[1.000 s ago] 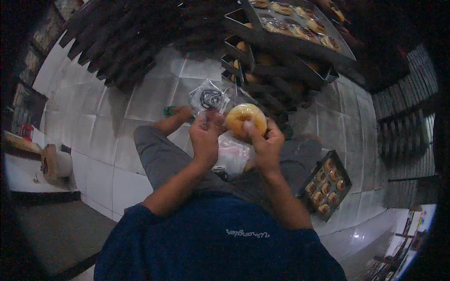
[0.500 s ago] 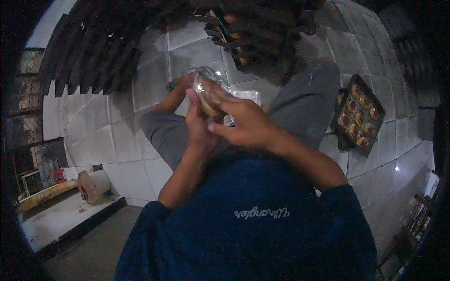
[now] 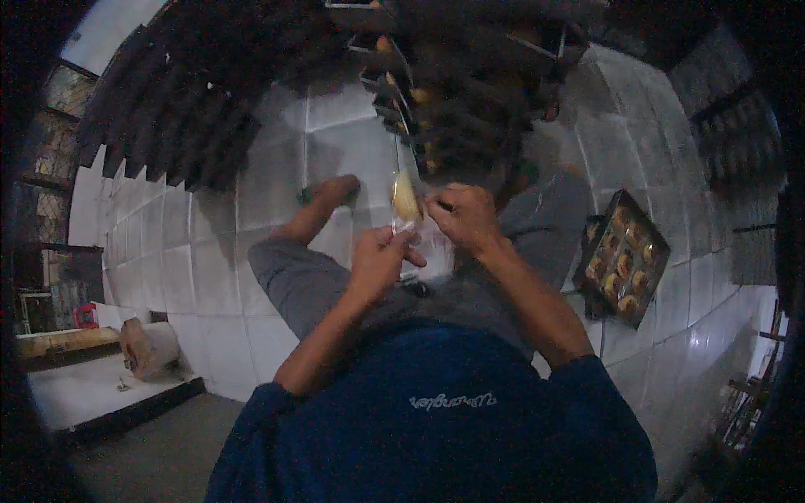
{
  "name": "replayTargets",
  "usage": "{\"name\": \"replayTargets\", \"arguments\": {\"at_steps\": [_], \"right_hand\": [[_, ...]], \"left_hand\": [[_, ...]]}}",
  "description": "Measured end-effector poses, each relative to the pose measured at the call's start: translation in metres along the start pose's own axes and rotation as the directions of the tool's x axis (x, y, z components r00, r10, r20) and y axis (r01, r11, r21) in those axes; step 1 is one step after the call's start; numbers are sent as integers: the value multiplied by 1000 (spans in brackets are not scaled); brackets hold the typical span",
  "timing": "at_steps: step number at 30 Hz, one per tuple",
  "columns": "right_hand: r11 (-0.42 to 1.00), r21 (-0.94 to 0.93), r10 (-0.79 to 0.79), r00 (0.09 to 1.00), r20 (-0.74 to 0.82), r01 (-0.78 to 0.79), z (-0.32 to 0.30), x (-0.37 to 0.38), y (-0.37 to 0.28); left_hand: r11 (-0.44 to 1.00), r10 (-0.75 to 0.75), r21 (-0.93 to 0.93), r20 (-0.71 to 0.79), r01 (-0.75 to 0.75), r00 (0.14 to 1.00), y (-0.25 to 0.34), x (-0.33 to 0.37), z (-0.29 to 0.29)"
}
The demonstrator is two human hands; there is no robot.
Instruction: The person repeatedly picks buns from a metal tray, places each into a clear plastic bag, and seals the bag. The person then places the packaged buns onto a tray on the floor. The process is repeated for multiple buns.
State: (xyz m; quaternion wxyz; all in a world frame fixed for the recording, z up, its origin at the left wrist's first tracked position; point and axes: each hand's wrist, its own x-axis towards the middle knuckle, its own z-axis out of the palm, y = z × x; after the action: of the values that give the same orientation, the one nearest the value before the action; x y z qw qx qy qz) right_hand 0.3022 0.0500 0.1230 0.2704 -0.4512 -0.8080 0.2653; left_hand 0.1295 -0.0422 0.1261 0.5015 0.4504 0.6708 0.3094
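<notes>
A pale golden bread roll [image 3: 407,197] sits inside a clear plastic bag [image 3: 404,226], held up in front of my lap. My left hand [image 3: 377,261] pinches the bag at its near end, below the bread. On the other side, my right hand [image 3: 470,218] has its fingers curled and pressed together at the bag's right edge. Blur hides exactly how its fingertips grip the film. More shiny clear plastic [image 3: 434,256] lies over my lap just below the hands.
A dark tray of round filled buns [image 3: 625,264] rests on the tiled floor at the right. Stacked dark trays with bread [image 3: 394,84] stand ahead, and more dark trays [image 3: 176,117] at the far left. A thick roll [image 3: 151,348] lies on a white ledge [image 3: 88,387].
Both hands have moved lower and apart, from cupping the bagged bread to holding the bag by its near end and right edge. The bread now shows more fully between them.
</notes>
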Motion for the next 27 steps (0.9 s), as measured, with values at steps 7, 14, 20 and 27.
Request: {"name": "replayTargets", "arguments": {"at_steps": [7, 14, 20, 27], "right_hand": [[965, -18, -260, 944, -204, 262, -4, -20, 3], [960, 270, 106, 990, -95, -77, -74, -49, -57], [974, -12, -223, 973, 56, 224, -33, -80, -72], [927, 208, -369, 863, 345, 313, -32, -63, -70]], "left_hand": [[293, -43, -838, 471, 461, 881, -80, 38, 16], [19, 423, -865, 461, 501, 780, -35, 59, 26], [27, 595, -836, 453, 547, 664, 10, 21, 21], [312, 169, -897, 376, 313, 911, 1, 25, 32]]}}
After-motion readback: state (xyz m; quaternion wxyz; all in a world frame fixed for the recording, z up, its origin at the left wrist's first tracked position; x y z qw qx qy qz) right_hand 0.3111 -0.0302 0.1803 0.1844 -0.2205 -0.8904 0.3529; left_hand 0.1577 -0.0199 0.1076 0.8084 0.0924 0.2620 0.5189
